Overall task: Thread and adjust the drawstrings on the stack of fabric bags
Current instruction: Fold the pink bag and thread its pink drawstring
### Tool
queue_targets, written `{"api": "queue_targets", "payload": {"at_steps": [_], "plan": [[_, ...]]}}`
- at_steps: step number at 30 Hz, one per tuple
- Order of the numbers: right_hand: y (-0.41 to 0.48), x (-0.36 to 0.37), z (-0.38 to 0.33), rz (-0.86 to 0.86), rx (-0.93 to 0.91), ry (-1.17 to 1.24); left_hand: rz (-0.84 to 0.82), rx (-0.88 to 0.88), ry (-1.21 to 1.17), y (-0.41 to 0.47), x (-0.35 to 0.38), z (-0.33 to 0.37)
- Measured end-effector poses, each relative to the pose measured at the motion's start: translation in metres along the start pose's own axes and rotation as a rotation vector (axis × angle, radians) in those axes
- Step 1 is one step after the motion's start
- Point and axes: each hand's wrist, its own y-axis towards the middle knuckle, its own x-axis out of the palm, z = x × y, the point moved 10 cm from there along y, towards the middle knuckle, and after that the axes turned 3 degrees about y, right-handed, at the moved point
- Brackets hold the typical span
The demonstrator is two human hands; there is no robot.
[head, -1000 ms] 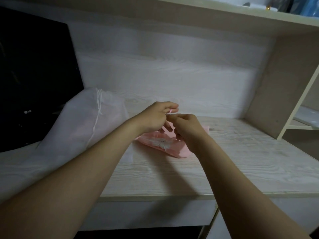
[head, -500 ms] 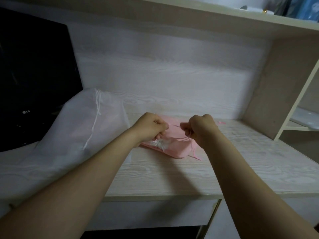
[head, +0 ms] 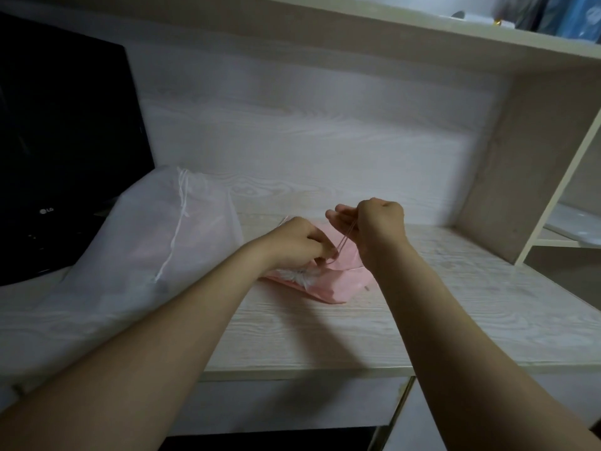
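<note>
Pale wood-grain bench [head: 325,336] under both hands. Big sheer white fabric bag [head: 136,255] lies left of the left hand [head: 296,242]. Pink fabric drawstring bag [head: 335,288] sits under the left hand, which pinches its gathered mouth. Right hand [head: 374,222], just beside and higher, has its fingers curled and pinches the thin pink drawstring [head: 344,240], taut between the hands.

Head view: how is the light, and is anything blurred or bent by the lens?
Head view: dim, bluish light; the arms cast a faint shadow on the desk; the items on the top shelf are blurred; the wide lens tilts the shelf edges; the drawstring from the right hand to the pink bag is faint.
</note>
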Motion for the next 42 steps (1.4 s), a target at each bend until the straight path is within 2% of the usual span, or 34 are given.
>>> {"api": "queue_targets", "payload": {"at_steps": [3, 6, 8, 11, 13, 16, 18, 20, 22, 25, 27, 30, 32, 34, 38, 40, 42], "plan": [[0.001, 0.002, 0.005, 0.011, 0.059, 0.147, -0.114, 0.022, 0.032, -0.004, 0.012, 0.005], [0.002, 0.009, 0.0, -0.048, 0.013, 0.092, -0.135, 0.064, 0.093, -0.007, 0.011, 0.008], [0.005, 0.014, -0.004, -0.114, -0.049, -0.065, -0.126, 0.08, 0.058, -0.009, 0.008, 0.009], [0.007, 0.019, 0.0, -0.232, -0.104, -0.57, -0.067, 0.04, -0.093, -0.012, -0.002, 0.004], [0.001, 0.024, 0.013, -0.359, -0.071, -0.82, -0.036, -0.048, -0.202, -0.013, -0.008, -0.005], [-0.009, 0.035, 0.023, -0.501, -0.056, -0.829, 0.023, -0.196, -0.382, -0.012, -0.013, -0.02], [-0.022, 0.046, 0.019, -0.575, -0.143, -0.903, 0.072, -0.275, -0.439, -0.015, -0.014, -0.027], [-0.033, 0.057, 0.015, -0.609, -0.272, -1.084, 0.1, -0.314, -0.471, -0.015, -0.015, -0.032], [-0.039, 0.065, 0.012, -0.585, -0.438, -1.241, 0.082, -0.328, -0.472, -0.013, -0.014, -0.034], [-0.036, 0.071, 0.008, -0.5, -0.707, -1.329, -0.002, -0.355, -0.506, -0.016, -0.013, -0.034], [-0.031, 0.071, 0.015, -0.475, -0.769, -1.424, -0.044, -0.371, -0.567, -0.019, -0.013, -0.032], [-0.026, 0.068, 0.026, -0.485, -0.747, -1.58, -0.014, -0.378, -0.579, -0.02, -0.019, -0.036], [-0.028, 0.068, 0.027, -0.493, -0.716, -1.576, 0.037, -0.348, -0.52, -0.021, -0.024, -0.037], [-0.029, 0.064, 0.022, -0.484, -0.645, -1.5, 0.106, -0.292, -0.323, -0.024, -0.033, -0.036], [-0.019, 0.043, 0.023, -0.429, -0.331, -1.213, 0.218, -0.137, 0.069, -0.022, -0.051, -0.031], [-0.017, 0.031, 0.028, -0.366, -0.151, -0.975, 0.184, -0.06, 0.101, -0.021, -0.047, -0.023], [-0.019, 0.023, 0.032, -0.31, -0.057, -0.825, 0.112, -0.012, 0.062, -0.023, -0.036, -0.017]]}}
